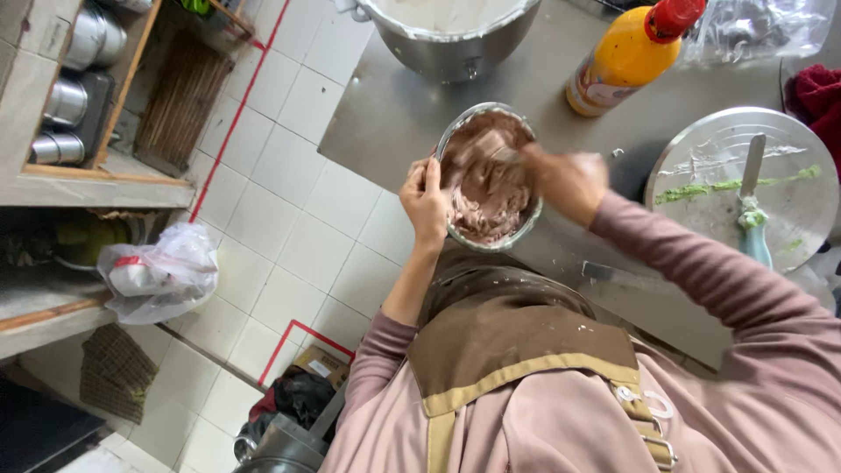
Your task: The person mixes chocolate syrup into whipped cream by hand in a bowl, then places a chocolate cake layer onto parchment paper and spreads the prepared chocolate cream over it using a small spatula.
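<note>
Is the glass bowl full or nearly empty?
Fairly full: brown cream fills the glass bowl close to its rim. The left hand grips the rim while the right hand stirs inside.

Between the hands (425, 197), a shiny metal bowl (488, 175) of matt brown cream; brushed steel table (394, 114), glossy plastic bottle (626, 57) beyond the right hand.

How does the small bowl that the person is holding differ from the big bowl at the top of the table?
The small bowl is clear-walled and filled with brown cream; the big bowl is metal with a pale inside. The small bowl is gripped by the left hand while the right hand works in it; the big bowl stands untouched. Both rest on the steel table.
</note>
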